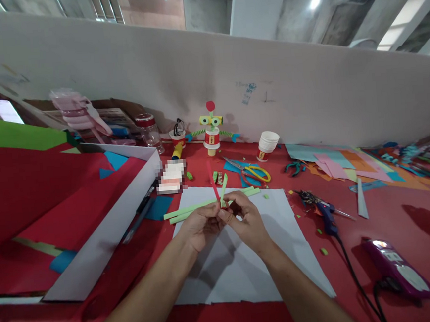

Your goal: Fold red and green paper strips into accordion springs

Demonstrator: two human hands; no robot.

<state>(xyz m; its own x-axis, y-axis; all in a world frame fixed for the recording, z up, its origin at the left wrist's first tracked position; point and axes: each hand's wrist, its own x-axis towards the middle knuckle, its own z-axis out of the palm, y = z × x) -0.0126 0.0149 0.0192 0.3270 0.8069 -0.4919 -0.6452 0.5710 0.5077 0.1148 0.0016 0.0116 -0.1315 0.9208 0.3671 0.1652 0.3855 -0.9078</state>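
Note:
Both my hands meet above a white sheet of paper (254, 277). My left hand (199, 224) pinches the folded join of a red paper strip (212, 181) and a light-green paper strip (224, 184), whose free ends stick up and away. With thumb and fingers closed, my right hand (247, 220) grips the same small fold from the other side. Fingers partly cover the folded part. Behind the hands, more light-green strips (182, 213) lie across the sheet's far end. Small pleated green paper pieces (215, 177) rest just beyond it.
Scissors (251, 169) lie beyond the sheet, near a paper-cup figure (212, 137) and stacked paper cups (268, 144). On the right are a glue gun (327, 215), its cord and a purple power strip (400, 268). A white box (105, 239) of coloured paper stands left.

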